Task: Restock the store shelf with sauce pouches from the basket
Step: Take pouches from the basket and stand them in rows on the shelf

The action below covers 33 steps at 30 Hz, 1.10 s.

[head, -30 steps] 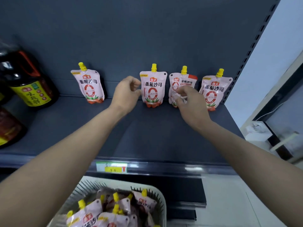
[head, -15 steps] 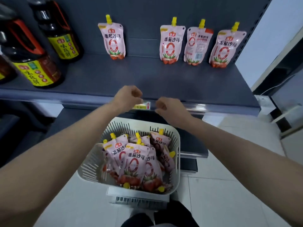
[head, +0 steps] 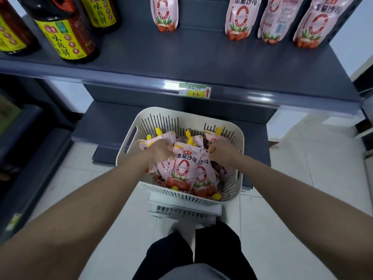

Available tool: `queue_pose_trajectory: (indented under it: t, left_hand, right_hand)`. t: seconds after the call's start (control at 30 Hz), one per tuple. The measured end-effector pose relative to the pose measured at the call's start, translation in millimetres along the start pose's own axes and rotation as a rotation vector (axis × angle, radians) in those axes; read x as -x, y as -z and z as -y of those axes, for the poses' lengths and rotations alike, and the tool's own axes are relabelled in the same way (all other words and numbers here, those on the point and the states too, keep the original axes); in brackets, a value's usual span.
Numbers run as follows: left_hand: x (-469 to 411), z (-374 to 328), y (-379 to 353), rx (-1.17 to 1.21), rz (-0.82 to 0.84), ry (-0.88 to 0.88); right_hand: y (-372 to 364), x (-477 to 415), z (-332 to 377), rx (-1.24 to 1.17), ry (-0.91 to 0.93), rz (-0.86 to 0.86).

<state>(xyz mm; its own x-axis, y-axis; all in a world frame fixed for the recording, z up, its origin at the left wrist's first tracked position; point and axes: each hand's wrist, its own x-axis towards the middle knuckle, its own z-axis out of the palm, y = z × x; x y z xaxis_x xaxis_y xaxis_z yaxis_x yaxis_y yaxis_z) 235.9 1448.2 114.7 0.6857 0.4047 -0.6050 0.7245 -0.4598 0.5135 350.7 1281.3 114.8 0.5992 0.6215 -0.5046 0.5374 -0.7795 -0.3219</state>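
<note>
A white slotted basket (head: pixel 180 116) stands on the floor stand below the shelf, full of pink sauce pouches (head: pixel 184 168) with yellow caps. Both my hands are down inside it. My left hand (head: pixel 161 151) is curled on the top left corner of a pouch. My right hand (head: pixel 222 152) pinches the top of another pouch on the right side. Both pouches still lie among the others. On the dark grey shelf (head: pixel 201 61) above, one pouch (head: pixel 164 14) stands alone at the back and three pouches (head: pixel 276 19) stand side by side to its right.
Dark soy sauce bottles (head: pixel 66 33) with yellow labels fill the shelf's left end. A price tag (head: pixel 194 91) sits on the shelf's front rail. A lower shelf (head: pixel 105 122) juts out behind the basket. A white stand (head: pixel 184 209) carries the basket; my legs are just behind it.
Both hands left the pouches on the shelf, dropped past the shelf's front rail and went into the basket, where they closed on pouches. My view tilted downward.
</note>
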Motion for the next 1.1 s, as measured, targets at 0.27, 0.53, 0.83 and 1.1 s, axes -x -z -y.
queue_pose_trajectory:
  t: [0.27, 0.53, 0.83, 1.1]
  left_hand:
    - [-13.1, 2.2, -25.9, 0.113, -0.022, 0.141]
    - [-15.8, -3.0, -30.2, 0.304, 0.025, 0.180]
    - [-14.6, -11.3, -32.0, 0.196, 0.010, 0.089]
    - [-1.9, -18.3, 12.6, 0.265, -0.085, 0.025]
  right_hand:
    - [-36.8, -15.4, -13.5, -0.286, -0.179, 0.158]
    - [-49.1, -26.9, -16.4, -0.618, -0.355, 0.184]
    - [-46.9, -25.6, -11.5, -0.591, -0.336, 0.158]
    - [-15.0, -15.2, -1.6, -0.328, -0.264, -0.072]
